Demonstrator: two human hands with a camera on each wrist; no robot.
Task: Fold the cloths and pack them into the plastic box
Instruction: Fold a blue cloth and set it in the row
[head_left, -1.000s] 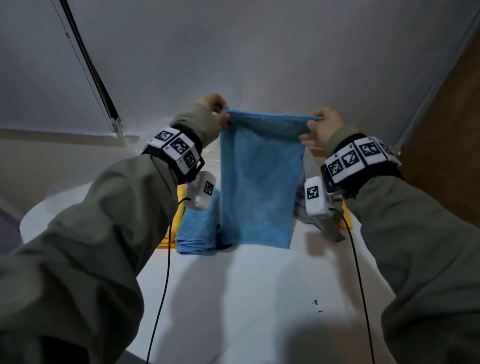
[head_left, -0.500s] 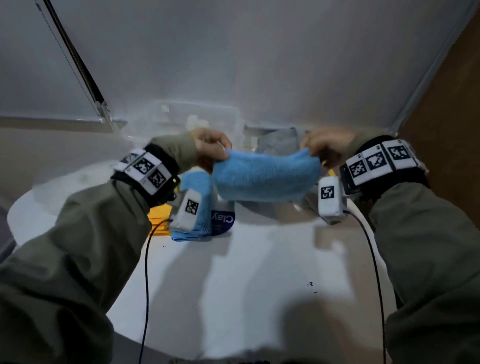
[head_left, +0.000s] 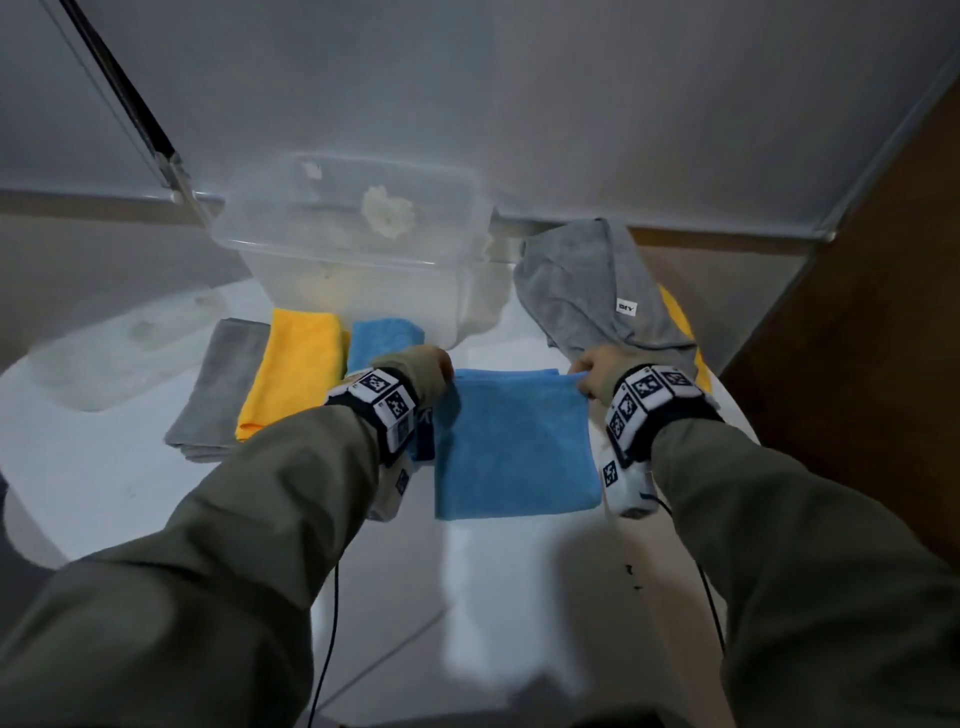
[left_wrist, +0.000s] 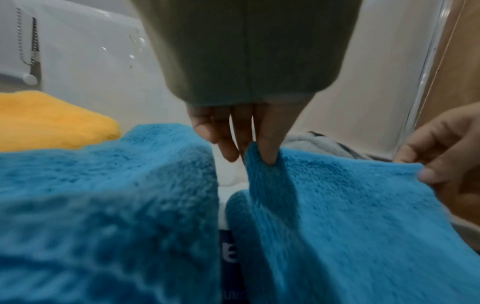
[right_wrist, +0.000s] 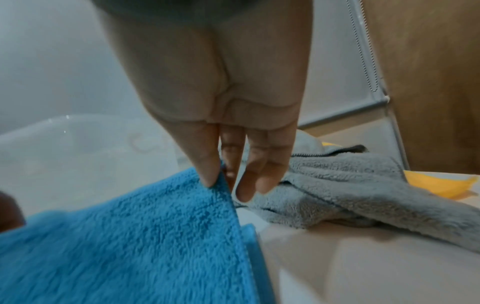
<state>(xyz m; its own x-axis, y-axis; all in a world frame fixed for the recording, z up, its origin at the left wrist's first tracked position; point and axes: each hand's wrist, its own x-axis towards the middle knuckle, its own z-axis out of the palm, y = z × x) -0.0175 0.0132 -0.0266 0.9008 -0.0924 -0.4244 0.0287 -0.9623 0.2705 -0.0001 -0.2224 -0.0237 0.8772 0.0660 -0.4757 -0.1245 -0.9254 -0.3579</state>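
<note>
A blue cloth (head_left: 514, 441) lies folded on the white table (head_left: 130, 493), its far edge lifted slightly. My left hand (head_left: 439, 364) pinches its far left corner (left_wrist: 255, 158). At the far right corner (right_wrist: 217, 181) my right hand (head_left: 589, 371) pinches it too. The clear plastic box (head_left: 353, 249) stands behind, open. Left of my hands lie a folded blue cloth (head_left: 382, 340), a folded yellow cloth (head_left: 293, 369) and a folded grey cloth (head_left: 223, 384). An unfolded grey cloth (head_left: 587, 291) lies heaped at the right over a yellow one (head_left: 680, 322).
The box lid (head_left: 119, 343) rests on the table at the far left. A grey wall stands behind the box and a brown panel (head_left: 883, 291) to the right. Cables hang from both wrists over the table's front part.
The blue cloth hung full length from my raised hands, then was swung down and folded. It now lies on the table, still held by its far corners.
</note>
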